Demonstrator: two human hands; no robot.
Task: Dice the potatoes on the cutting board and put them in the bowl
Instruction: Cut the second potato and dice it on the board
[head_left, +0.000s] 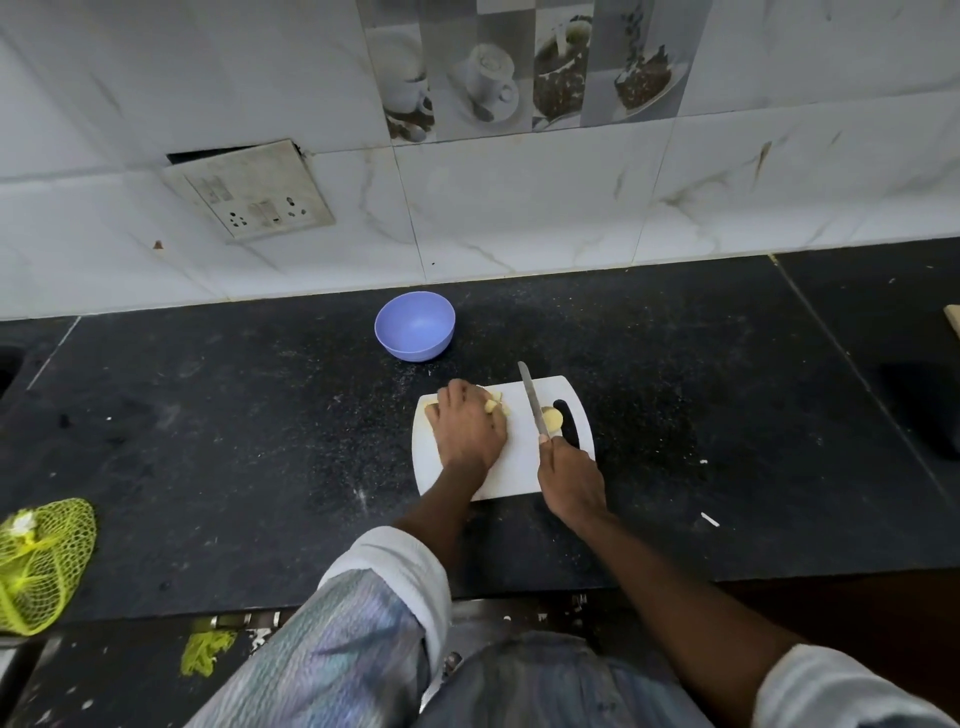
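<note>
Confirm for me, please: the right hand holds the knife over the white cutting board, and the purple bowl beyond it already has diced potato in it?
Not quite: the head view shows the purple bowl empty. The rest holds: the right hand holds the knife over the white cutting board.

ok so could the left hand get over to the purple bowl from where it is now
Probably yes. The left hand rests on potato pieces on the cutting board; the bowl sits just beyond, with only bare counter between them.
</note>
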